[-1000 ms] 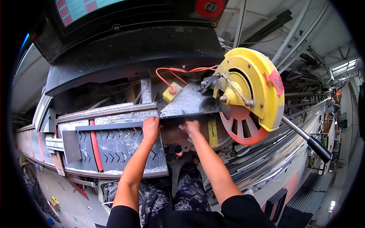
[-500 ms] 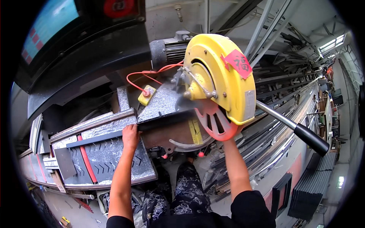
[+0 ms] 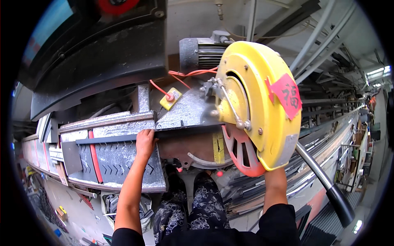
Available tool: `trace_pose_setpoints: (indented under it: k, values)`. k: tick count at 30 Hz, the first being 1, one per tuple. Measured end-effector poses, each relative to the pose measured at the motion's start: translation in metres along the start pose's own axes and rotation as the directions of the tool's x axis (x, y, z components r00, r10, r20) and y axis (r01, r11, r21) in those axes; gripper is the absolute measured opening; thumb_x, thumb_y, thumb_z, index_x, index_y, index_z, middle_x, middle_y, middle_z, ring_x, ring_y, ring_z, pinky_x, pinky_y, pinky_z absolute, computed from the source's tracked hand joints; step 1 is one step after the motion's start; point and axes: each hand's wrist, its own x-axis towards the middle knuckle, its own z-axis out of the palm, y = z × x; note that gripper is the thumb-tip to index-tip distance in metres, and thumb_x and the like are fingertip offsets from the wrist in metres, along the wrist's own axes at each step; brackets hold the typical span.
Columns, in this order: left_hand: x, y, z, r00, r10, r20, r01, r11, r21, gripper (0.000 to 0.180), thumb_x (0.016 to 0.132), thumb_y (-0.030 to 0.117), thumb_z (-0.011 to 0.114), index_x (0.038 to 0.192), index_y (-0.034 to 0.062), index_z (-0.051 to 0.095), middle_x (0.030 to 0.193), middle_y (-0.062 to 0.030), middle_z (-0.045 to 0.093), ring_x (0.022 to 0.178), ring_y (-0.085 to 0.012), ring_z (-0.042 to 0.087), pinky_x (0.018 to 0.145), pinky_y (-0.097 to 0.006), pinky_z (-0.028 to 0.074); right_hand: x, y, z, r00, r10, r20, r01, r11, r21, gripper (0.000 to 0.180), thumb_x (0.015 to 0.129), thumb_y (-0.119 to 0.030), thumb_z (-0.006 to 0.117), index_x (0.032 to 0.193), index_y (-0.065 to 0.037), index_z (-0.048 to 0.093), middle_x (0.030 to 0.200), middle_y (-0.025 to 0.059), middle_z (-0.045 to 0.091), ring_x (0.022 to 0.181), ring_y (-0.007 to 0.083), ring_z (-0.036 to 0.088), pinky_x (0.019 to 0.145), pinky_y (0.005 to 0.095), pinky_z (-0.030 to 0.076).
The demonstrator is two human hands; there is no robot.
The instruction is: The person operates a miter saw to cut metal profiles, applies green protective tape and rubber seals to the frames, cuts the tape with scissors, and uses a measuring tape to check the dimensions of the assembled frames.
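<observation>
My left hand (image 3: 146, 143) is closed over a long dark metal bar (image 3: 107, 139) lying across the saw's bed. The bar runs right, up to the yellow blade housing (image 3: 262, 102) of a large cutting saw. Below the housing shows a slotted red blade guard (image 3: 243, 153). My right forearm (image 3: 275, 184) reaches up behind the housing's lower edge, which hides my right hand and whatever it touches. The saw's long lever with a black grip (image 3: 340, 205) slants down at the right, apart from my visible arm. The blade cannot be made out.
A metal feed table (image 3: 117, 156) with a red strip extends left. Behind the bar sit a yellow switch box (image 3: 170, 98) with orange cable and a grey motor (image 3: 201, 53). A dark machine cabinet (image 3: 106, 53) overhangs at upper left. Long metal profiles (image 3: 262, 184) are stacked at right.
The whole view has shifted. The yellow housing and the lever's black grip sit lower in the picture, my right forearm further right. My left hand stays on the bar.
</observation>
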Motion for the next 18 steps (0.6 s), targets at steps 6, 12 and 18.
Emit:
trace_pose_setpoints:
  k: [6,12,18]
  values:
    - [0.003,0.002,-0.006,0.999,-0.017,-0.027,0.017,1.000,-0.003,0.037,0.064,0.017,0.078,0.097,0.0059,0.064,0.094,-0.0097,0.062,0.092,-0.0315,0.058,0.080,-0.042,0.045,-0.011,-0.025,-0.017,0.994,-0.044,0.100,0.034,0.995,0.092,0.030,0.092,-0.020,0.060,0.116,-0.002,0.061,0.106,0.0118,0.067,0.089,0.0186,0.067,0.077,0.0299,0.054]
    - [0.003,-0.002,-0.002,1.000,-0.016,0.012,0.016,1.000,0.012,0.034,0.067,0.022,0.078,0.094,0.0086,0.063,0.090,-0.0083,0.060,0.091,-0.0296,0.058,0.078,-0.043,0.043,-0.109,-0.130,-0.073,0.911,-0.353,0.214,0.318,0.930,0.181,0.032,0.092,-0.020,0.061,0.118,-0.001,0.061,0.110,0.0120,0.067,0.093,0.0191,0.066,0.080,0.0301,0.053]
    - [-0.003,-0.005,-0.002,0.998,-0.003,0.055,-0.003,0.994,0.110,0.032,0.070,0.026,0.076,0.093,0.0099,0.062,0.092,-0.0072,0.060,0.094,-0.0273,0.057,0.078,-0.043,0.043,-0.386,-0.307,-0.127,0.504,-0.817,0.281,0.836,0.543,0.077,0.039,0.095,-0.024,0.056,0.126,0.000,0.057,0.115,0.0125,0.064,0.103,0.0200,0.063,0.094,0.0337,0.049]
